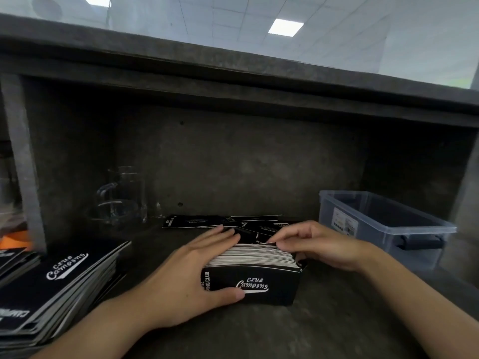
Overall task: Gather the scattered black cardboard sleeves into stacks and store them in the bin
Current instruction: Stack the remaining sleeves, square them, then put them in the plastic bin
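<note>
Your left hand point(191, 278) gripped the stack of sleeves point(252, 281) standing on the tabletop point(324, 322), and your right hand point(318, 244) pinched its right end. The bin point(383, 229) sat nearby on the right. If you squeezed too softly, the stack could slip apart and spill

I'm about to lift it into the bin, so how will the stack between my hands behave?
The stack is loose sleeves on edge, so it will likely splay unless squeezed at both ends, where the left hand and right hand grip. Densely packed, it is probably hefty. The fanned pile suggests they slide easily.
</note>
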A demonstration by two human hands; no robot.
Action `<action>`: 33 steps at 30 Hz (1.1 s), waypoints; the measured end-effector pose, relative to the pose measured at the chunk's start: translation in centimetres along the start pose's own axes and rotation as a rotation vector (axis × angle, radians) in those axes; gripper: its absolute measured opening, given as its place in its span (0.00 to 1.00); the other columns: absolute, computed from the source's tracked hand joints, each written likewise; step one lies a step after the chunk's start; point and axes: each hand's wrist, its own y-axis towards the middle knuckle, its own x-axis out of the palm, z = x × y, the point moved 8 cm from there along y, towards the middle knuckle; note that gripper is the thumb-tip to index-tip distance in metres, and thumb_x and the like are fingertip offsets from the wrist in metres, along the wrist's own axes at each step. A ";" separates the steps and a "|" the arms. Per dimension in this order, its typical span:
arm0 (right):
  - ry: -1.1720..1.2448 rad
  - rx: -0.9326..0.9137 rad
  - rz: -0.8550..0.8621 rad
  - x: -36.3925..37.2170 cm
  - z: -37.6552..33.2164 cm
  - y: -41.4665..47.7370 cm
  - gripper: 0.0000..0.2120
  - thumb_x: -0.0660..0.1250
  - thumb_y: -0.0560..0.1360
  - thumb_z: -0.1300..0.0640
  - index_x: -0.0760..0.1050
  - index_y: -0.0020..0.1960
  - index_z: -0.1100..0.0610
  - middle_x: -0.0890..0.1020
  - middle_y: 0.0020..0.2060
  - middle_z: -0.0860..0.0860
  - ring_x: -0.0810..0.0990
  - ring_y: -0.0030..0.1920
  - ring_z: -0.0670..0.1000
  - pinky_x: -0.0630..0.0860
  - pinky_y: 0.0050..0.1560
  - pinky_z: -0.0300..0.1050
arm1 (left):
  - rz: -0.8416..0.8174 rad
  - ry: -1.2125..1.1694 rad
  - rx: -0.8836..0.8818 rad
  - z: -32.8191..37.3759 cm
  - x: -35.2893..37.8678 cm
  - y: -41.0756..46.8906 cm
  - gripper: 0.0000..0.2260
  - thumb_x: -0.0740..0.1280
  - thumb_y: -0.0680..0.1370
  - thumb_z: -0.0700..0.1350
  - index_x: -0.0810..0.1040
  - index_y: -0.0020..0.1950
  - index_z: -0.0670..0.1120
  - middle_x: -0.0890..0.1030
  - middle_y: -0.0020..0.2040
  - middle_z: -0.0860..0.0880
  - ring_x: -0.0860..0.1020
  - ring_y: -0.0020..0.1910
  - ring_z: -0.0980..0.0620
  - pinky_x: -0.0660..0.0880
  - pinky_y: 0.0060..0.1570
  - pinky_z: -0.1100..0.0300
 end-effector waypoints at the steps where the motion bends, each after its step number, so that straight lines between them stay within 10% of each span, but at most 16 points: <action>1: -0.031 -0.016 0.008 0.0 -0.2 0.0 0.14 0.68 0.79 0.55 0.82 0.62 0.59 0.85 0.58 0.56 0.83 0.58 0.51 0.79 0.55 0.44 | -0.002 -0.001 0.005 0.0 0.0 0.0 0.41 0.70 0.70 0.71 0.56 0.79 0.65 0.52 0.76 0.74 0.43 0.74 0.79 0.41 0.70 0.78; 11: 0.014 -0.005 0.458 -5.3 0.1 -0.8 0.07 0.69 0.80 0.58 0.84 0.55 0.56 0.88 0.48 0.54 0.83 0.38 0.46 0.77 0.34 0.38 | 0.003 -0.028 0.001 -0.1 0.0 -0.3 0.38 0.70 0.70 0.71 0.58 0.77 0.71 0.52 0.76 0.77 0.48 0.73 0.80 0.46 0.69 0.79; 19: 0.071 0.351 0.073 1.8 2.7 0.3 0.17 0.61 0.83 0.43 0.82 0.50 0.54 0.72 0.27 0.46 0.61 0.25 0.43 0.56 0.24 0.35 | 0.012 -0.069 0.003 0.3 -0.2 -0.6 0.38 0.70 0.70 0.71 0.54 0.75 0.76 0.59 0.75 0.73 0.57 0.75 0.72 0.58 0.78 0.62; 22: -0.125 0.309 0.218 -0.1 2.4 0.4 0.25 0.58 0.79 0.33 0.76 0.38 0.52 0.65 0.26 0.48 0.61 0.26 0.46 0.57 0.26 0.37 | 0.021 -0.127 0.016 1.1 -0.8 -0.5 0.37 0.72 0.71 0.66 0.55 0.73 0.79 0.66 0.70 0.73 0.64 0.70 0.74 0.63 0.71 0.70; 25: -0.452 0.134 0.407 -3.5 1.4 0.2 0.18 0.64 0.79 0.39 0.83 0.48 0.52 0.81 0.37 0.46 0.78 0.37 0.45 0.76 0.39 0.40 | 0.108 -0.114 -0.006 1.1 -2.4 -0.3 0.32 0.73 0.71 0.65 0.63 0.70 0.78 0.71 0.63 0.74 0.68 0.63 0.77 0.64 0.62 0.77; 28: -0.684 0.119 0.230 -3.0 2.2 0.1 0.23 0.71 0.74 0.38 0.77 0.66 0.45 0.79 0.61 0.41 0.78 0.61 0.43 0.76 0.63 0.42 | 0.116 -0.116 -0.085 -0.3 -2.8 -0.5 0.30 0.76 0.70 0.62 0.70 0.70 0.72 0.75 0.60 0.70 0.73 0.60 0.72 0.71 0.63 0.69; 33: -0.681 0.132 0.104 -1.8 2.5 0.5 0.34 0.76 0.71 0.39 0.70 0.73 0.42 0.74 0.67 0.38 0.74 0.65 0.41 0.73 0.62 0.35 | 0.006 -0.156 -0.138 -1.0 -2.1 -0.5 0.30 0.80 0.68 0.58 0.73 0.67 0.70 0.76 0.61 0.69 0.76 0.60 0.70 0.73 0.65 0.62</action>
